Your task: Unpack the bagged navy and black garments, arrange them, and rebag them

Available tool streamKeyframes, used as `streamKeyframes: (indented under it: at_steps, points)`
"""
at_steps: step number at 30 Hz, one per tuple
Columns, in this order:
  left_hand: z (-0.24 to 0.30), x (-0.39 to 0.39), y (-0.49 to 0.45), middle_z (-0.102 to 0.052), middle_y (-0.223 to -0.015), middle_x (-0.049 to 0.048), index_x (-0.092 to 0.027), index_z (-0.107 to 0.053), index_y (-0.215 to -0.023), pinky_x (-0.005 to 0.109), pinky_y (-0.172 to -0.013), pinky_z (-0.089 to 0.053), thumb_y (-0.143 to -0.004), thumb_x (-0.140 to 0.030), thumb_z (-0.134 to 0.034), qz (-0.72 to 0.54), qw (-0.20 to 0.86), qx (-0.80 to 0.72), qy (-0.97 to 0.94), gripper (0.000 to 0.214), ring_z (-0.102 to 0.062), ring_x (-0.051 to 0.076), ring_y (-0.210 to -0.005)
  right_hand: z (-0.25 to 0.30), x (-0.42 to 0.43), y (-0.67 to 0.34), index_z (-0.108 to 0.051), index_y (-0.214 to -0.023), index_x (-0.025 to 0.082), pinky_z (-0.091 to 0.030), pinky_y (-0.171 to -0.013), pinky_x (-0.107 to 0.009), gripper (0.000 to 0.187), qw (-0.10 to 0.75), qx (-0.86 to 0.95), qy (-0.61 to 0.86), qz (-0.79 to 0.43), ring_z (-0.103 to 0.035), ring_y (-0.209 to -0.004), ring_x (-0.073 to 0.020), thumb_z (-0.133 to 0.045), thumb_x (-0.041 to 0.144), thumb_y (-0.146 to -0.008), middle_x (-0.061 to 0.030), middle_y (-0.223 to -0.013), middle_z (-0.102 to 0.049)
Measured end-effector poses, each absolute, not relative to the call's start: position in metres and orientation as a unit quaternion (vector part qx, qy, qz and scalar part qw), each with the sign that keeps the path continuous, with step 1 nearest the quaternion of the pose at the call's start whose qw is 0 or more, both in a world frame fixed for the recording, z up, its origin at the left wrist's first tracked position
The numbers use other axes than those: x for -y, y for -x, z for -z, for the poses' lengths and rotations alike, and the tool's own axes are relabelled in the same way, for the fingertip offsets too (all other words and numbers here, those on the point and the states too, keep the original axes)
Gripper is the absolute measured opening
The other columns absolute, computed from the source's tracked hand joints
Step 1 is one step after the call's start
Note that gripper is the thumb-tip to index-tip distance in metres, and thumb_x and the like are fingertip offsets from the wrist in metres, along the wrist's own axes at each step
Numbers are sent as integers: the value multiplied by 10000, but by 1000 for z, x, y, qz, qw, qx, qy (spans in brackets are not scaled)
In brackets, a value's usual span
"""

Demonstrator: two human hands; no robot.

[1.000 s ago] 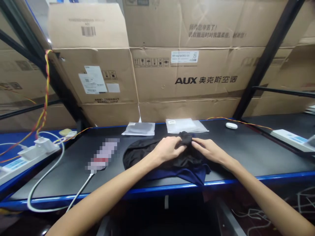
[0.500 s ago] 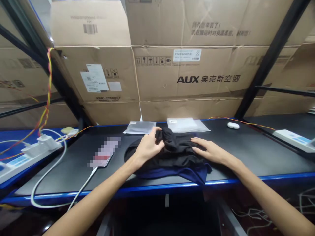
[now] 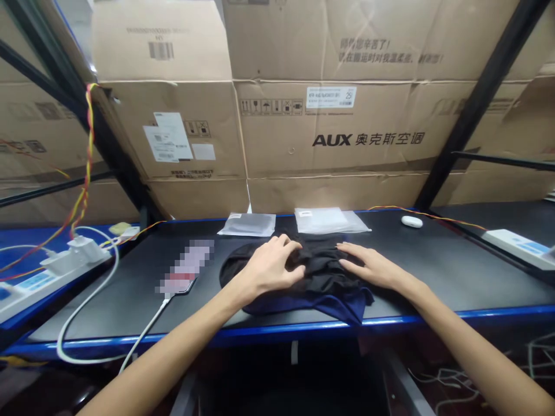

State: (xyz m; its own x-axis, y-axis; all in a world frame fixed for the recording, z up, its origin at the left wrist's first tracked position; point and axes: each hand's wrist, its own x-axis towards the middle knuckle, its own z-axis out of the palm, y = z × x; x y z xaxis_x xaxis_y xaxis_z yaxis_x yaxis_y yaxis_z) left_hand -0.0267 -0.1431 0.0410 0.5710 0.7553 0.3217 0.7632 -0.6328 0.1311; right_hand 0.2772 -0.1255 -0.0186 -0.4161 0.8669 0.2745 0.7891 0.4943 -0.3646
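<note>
A crumpled black garment (image 3: 318, 271) lies on a navy blue one (image 3: 342, 304) near the front edge of the black worktop (image 3: 433, 271). My left hand (image 3: 271, 267) rests on the black cloth's left part, fingers spread and pressing down. My right hand (image 3: 368, 267) lies flat on its right part, fingers stretched toward the left. Neither hand grips the cloth.
Two clear plastic bags (image 3: 248, 225) (image 3: 329, 220) lie behind the garments. A phone (image 3: 184, 270) on a white cable sits to the left, with power strips (image 3: 47, 271) (image 3: 518, 245) at both sides. A small white case (image 3: 411, 221) lies far right. Cardboard boxes (image 3: 325, 127) stand behind.
My left hand let go of the bunched cloth it had lifted and carried leftward, and now presses it flat. My right hand has stayed flat on the garment.
</note>
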Motion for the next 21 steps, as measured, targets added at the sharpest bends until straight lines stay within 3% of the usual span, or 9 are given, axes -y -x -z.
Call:
streamKeyframes:
  at_steps: [2, 7, 9, 13, 17, 21]
  points:
    - [-33, 141, 19, -631, -1063, 55, -244, -630, -1132, 322, -757, -509, -884, -461, -575, 172, 3, 452, 875, 334, -629, 241, -942, 18, 126, -277, -594, -1349, 203, -401, -1135, -477, 532, 220, 836, 495, -93, -506, -1332, -297, -482, 524, -939, -92, -1417, -571]
    - [-27, 127, 21, -674, -854, 25, -228, -616, -890, 266, -640, -428, -899, -336, -548, 227, -17, 500, 835, 128, -644, 193, -761, 15, 127, -277, -599, -1349, 193, -397, -1138, -480, 549, 219, 836, 491, -107, -507, -1328, -316, -484, 530, -931, -96, -1413, -574]
    - [-36, 122, 33, -680, -809, 10, -227, -596, -929, 263, -641, -418, -880, -300, -556, 280, -23, 510, 813, 97, -643, 181, -716, 15, 127, -277, -598, -1351, 202, -396, -1139, -487, 551, 222, 834, 493, -112, -502, -1331, -319, -483, 538, -929, -90, -1419, -569]
    - [-57, 120, 70, -662, -741, -25, -233, -544, -1071, 258, -613, -406, -831, -278, -570, 326, 12, 570, 754, 246, -633, 176, -628, 14, 127, -277, -585, -1363, 171, -377, -1152, -481, 583, 214, 834, 495, -118, -488, -1344, -313, -468, 543, -930, -107, -1433, -550]
    - [-55, 122, 105, -638, -685, -33, -262, -537, -1127, 273, -605, -395, -825, -304, -551, 254, 60, 640, 723, 306, -638, 208, -623, 14, 127, -277, -600, -1348, 178, -387, -1142, -501, 571, 220, 832, 495, -121, -502, -1331, -325, -485, 538, -920, -108, -1421, -561]
    - [-33, 124, 126, -702, -836, 41, -264, -587, -1115, 330, -656, -457, -855, -368, -527, 121, 34, 657, 744, 287, -681, 281, -776, 14, 126, -276, -612, -1336, 197, -394, -1135, -510, 549, 231, 829, 494, -121, -510, -1322, -329, -508, 533, -914, -98, -1409, -575]
